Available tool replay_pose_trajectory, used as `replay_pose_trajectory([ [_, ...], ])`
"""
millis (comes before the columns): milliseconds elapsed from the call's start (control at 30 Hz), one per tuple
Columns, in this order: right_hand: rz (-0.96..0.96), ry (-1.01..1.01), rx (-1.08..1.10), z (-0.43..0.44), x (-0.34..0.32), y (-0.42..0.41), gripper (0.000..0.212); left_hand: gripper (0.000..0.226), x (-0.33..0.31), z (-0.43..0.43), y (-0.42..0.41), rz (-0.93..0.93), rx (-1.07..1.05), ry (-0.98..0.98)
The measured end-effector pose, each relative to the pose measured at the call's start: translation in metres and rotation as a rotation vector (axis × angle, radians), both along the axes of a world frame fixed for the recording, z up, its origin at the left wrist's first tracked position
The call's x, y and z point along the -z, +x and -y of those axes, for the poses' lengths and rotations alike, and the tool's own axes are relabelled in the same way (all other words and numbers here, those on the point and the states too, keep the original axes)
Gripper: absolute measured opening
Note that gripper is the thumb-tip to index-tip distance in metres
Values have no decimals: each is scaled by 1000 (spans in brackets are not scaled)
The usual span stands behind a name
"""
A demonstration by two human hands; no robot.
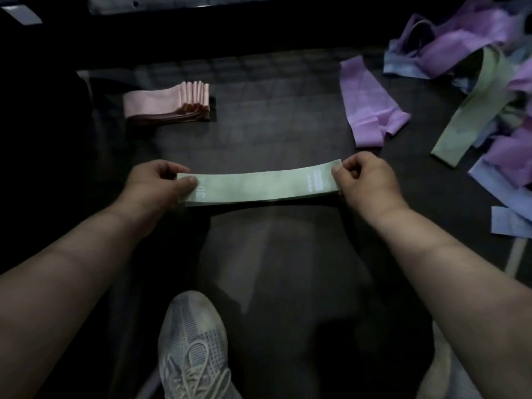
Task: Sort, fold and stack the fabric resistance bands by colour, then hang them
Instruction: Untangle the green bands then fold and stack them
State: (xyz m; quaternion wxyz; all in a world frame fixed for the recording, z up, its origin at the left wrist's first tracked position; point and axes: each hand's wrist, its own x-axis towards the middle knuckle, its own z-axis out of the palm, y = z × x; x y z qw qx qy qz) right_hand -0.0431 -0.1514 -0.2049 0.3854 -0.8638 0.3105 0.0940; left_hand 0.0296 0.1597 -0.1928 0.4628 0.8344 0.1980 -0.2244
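Both hands, left [157, 182] and right [364, 180], pinch the green band [259, 184] flat by its ends; pink stack [168, 102] sits behind, maybe already folded.

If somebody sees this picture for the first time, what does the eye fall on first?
First, the green band in the centre, held out between the left hand and the right hand, each pinching one end. Next, a neat pink stack lies at the far left, and a loose pile of purple, blue and green bands spreads along the right edge. A pale shoe shows at the bottom.
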Motion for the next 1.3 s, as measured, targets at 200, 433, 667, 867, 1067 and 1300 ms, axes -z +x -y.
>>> replay_pose_trajectory([
  [200,-44,-89,-59,2,8,-3,16,25,11,3,-7,66,105,121],
  [433,-170,-334,-388,4,3,-8,79,84,16,-5,-12,400,760,556],
  [667,-239,-365,-664,10,5,7,73,86,26,7,-6,354,999,700],
  [867,-237,-345,-699,17,6,11,76,73,24,7,-6,372,1004,694],
  [1067,-99,-53,11,13,15,-4,45,62,32,7,-17,118,379,562],
  [1300,-94,2,70,5,21,-11,10,32,32,16,-25,75,-15,283],
])
